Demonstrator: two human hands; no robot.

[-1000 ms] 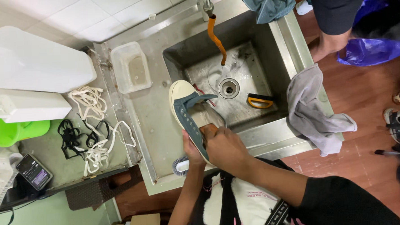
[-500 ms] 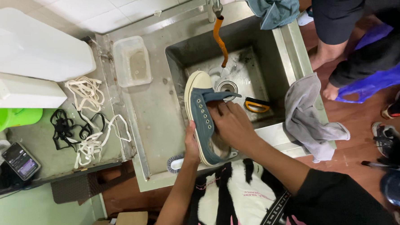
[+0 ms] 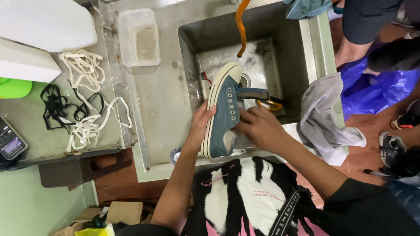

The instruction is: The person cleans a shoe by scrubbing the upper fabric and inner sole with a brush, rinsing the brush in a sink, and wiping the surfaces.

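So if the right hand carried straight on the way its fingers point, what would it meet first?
The right hand points left, already touching the blue canvas sneaker; beyond it lies the left hand, though depth is unclear.

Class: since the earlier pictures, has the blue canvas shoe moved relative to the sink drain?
Yes. The blue canvas shoe has moved from the steel counter out over the basin, its toe now beside the sink drain.
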